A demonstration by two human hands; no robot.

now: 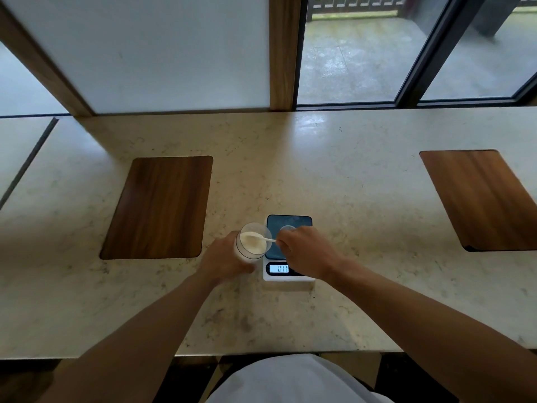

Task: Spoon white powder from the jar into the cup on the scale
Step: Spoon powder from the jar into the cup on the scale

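White cloth, probably the person's clothing, fills the nearest edge, and both bare forearms reach out from it over the pale speckled stone counter. The left hand is wrapped around the clear, round, open-topped plastic jar, tipping its mouth toward the scale; the jar sits just left of the scale, touching or nearly touching it. The right hand pinches the handle end of a slim white plastic spoon, whose bowl lies inside the jar on the white powder.

That powder looks fine and loose, so I judge it will slide off a tilted spoon and puff if dropped; a level, slow carry suits it. Spoon and jar both look light, the spoon perhaps bendy, so the far-end pinch gives reach but little stiffness.

Beyond the knuckles, the small clear cup stands on the dark blue platform of the white digital kitchen scale, partly hidden by the right hand. The lit display shows digits I cannot read surely.

Nothing blocks the short path from jar to cup. Two dark wooden inlaid panels, one left and one right, lie well apart, with windows farthest.
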